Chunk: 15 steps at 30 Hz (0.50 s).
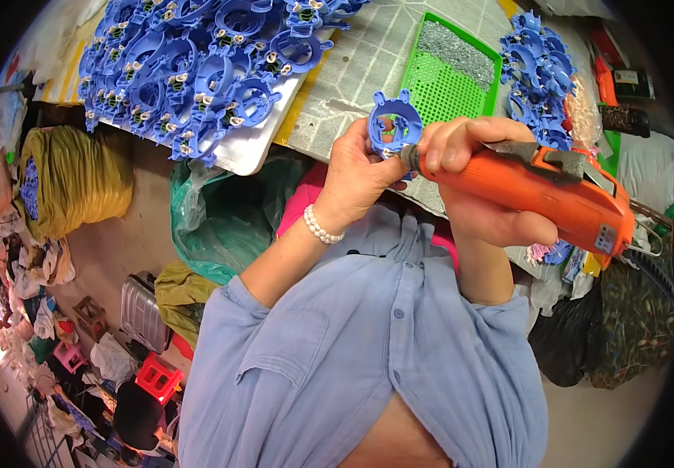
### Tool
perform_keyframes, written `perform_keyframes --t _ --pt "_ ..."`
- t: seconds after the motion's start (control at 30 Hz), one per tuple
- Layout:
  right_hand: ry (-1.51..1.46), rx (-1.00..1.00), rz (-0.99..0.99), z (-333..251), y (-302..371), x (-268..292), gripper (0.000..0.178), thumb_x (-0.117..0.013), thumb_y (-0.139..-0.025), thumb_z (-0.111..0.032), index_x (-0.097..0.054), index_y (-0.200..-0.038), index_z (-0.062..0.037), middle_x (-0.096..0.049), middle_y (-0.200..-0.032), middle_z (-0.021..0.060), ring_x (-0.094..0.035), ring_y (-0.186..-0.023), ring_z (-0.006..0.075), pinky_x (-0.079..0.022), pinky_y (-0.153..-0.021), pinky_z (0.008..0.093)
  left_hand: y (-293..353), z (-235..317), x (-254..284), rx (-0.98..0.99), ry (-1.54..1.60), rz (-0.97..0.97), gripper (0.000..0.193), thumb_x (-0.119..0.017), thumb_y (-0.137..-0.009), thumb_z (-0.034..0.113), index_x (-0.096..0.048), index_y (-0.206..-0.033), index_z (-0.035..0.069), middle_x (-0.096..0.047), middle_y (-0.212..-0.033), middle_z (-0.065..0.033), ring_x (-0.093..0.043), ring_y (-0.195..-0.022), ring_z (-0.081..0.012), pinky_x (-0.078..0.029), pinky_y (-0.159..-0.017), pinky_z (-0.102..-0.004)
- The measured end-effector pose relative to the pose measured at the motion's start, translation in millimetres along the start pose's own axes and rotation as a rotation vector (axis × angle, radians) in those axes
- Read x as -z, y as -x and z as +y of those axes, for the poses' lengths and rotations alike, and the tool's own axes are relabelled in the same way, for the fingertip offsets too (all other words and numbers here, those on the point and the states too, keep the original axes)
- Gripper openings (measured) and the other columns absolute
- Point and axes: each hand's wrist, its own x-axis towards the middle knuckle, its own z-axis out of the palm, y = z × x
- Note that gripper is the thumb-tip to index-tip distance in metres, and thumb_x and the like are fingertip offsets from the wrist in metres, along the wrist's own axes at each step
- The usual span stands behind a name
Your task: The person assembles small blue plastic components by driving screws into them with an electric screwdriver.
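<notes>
My left hand [356, 173] is closed round a blue ring-shaped plastic part [394, 140] with two small ears on its top. A beaded bracelet sits on that wrist. In my right hand [473, 179] lies an orange electric screwdriver [540, 195], its body slanting down to the right. The tool's tip meets the lower part of the blue ring, beside my left fingertips; the exact contact spot is hidden by the fingers. Just beyond the ring, a green perforated tray [450, 87] holds many small silver screws [455, 54] at its far end.
A heap of similar blue parts [196, 70] covers a white board [253, 152] at the far left. More blue parts [540, 74] are piled right of the tray. Below the table edge hang a green plastic bag [212, 210] and a yellow sack [76, 179]. A red stool [159, 378] stands lower left.
</notes>
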Motion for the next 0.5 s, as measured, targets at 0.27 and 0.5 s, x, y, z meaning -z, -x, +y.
perform_keyframes --t 0.27,0.5 --pt "0.012 0.021 -0.021 8.0 -0.5 -2.3 0.096 -0.064 -0.057 -0.077 -0.05 -0.111 0.0012 -0.057 -0.084 0.0089 -0.056 -0.076 0.0206 -0.047 -0.075 0.0364 1.6 -4.9 -6.6 -0.021 0.001 0.072 0.037 -0.072 -0.076 0.001 -0.052 -0.107 0.003 -0.062 -0.092 -0.0028 -0.06 -0.078 -0.0094 -0.053 -0.062 -0.0231" --pt "0.048 0.03 -0.043 5.6 -2.2 -3.1 0.096 -0.053 -0.063 -0.083 -0.051 -0.116 -0.0035 -0.056 -0.082 0.006 -0.053 -0.073 0.0213 -0.043 -0.071 0.0398 7.3 1.2 0.2 -0.013 -0.015 0.046 0.038 -0.074 -0.077 0.008 -0.052 -0.108 0.003 -0.062 -0.09 -0.0032 -0.061 -0.073 -0.0095 -0.054 -0.058 -0.0239"
